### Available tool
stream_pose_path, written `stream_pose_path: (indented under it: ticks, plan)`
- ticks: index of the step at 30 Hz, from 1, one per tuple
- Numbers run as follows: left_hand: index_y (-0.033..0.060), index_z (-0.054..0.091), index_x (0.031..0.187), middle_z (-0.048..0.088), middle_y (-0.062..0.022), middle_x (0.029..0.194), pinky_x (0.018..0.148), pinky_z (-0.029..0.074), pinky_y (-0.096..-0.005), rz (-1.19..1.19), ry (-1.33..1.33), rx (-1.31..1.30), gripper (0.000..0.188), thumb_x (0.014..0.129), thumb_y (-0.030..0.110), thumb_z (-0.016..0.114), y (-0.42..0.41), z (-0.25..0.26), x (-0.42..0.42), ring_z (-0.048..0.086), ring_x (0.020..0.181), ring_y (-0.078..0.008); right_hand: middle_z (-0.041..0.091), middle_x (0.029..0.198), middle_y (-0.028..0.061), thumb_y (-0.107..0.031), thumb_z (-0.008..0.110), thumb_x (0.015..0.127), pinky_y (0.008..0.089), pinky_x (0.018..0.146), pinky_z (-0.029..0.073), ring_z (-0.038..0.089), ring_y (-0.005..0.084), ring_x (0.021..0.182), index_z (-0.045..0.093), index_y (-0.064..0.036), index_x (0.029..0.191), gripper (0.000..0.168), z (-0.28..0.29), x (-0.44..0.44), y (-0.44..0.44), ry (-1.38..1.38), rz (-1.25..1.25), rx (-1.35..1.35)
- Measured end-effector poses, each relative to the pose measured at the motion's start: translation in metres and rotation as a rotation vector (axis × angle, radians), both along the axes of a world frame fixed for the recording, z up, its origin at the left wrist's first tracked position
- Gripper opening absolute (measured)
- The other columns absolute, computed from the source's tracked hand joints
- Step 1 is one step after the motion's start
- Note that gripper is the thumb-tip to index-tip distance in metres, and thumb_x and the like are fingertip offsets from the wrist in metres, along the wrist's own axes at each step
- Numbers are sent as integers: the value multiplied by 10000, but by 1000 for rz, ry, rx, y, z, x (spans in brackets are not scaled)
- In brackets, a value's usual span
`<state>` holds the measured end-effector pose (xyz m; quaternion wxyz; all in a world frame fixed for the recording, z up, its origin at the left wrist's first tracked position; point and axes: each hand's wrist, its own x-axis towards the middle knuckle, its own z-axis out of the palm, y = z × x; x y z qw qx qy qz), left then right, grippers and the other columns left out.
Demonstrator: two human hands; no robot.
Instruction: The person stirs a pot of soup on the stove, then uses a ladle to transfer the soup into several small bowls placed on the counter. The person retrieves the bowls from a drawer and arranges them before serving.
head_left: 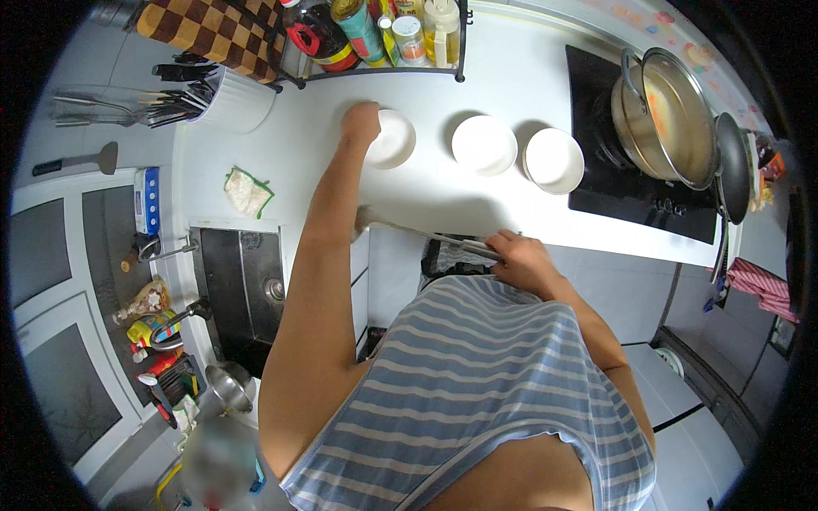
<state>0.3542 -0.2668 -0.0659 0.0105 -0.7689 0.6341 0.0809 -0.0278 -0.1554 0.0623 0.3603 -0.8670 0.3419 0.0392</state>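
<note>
My left hand point(363, 122) grips the left rim of a white bowl point(395, 140) on the white countertop. My right hand point(521, 259) is closed around the handle of a metal ladle point(415, 228), held level in front of my body, its bowl end point(362, 219) pointing left near the counter's front edge. To the right of the gripped bowl stand a second white bowl point(484, 145) and a third one point(555, 161); what they hold is hard to make out.
A pot point(658, 121) of yellowish liquid sits on the black cooktop point(613, 185). A seasoning rack point(383, 73) and a white utensil holder point(239, 102) stand at the back. A cloth point(248, 193) lies at left, near the sink point(239, 281). A frying pan point(733, 166) is at far right.
</note>
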Motion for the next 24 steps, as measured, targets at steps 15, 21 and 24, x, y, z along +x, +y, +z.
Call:
stream_pose_path:
  ticks: [15, 21, 24]
  plan:
    - [89, 708, 882, 682, -128, 881, 738, 508, -388, 585, 43, -129, 176, 758, 181, 624, 197, 64, 167, 650, 848, -303, 582, 807, 92, 5, 593, 644, 322, 643, 474, 584, 202, 715, 592, -2, 1032, 388, 17, -88, -14, -170, -467, 213]
    - [107, 612, 1163, 617, -188, 1118, 866, 472, -426, 933, -469, 85, 438, 792, 341, 628, 335, 58, 141, 592, 1020, -355, 500, 640, -1, 62, 466, 721, 190, 428, 381, 469, 54, 482, 586, -11, 1060, 367, 30, -73, -26, -447, -712, 759]
    - [58, 691, 950, 685, -153, 881, 758, 508, -388, 878, 92, -153, 239, 748, 187, 683, 296, 40, 134, 658, 836, -291, 501, 647, 10, 27, 461, 729, 193, 410, 360, 458, 64, 460, 572, -11, 1068, 359, 41, -68, -36, -552, -749, 768]
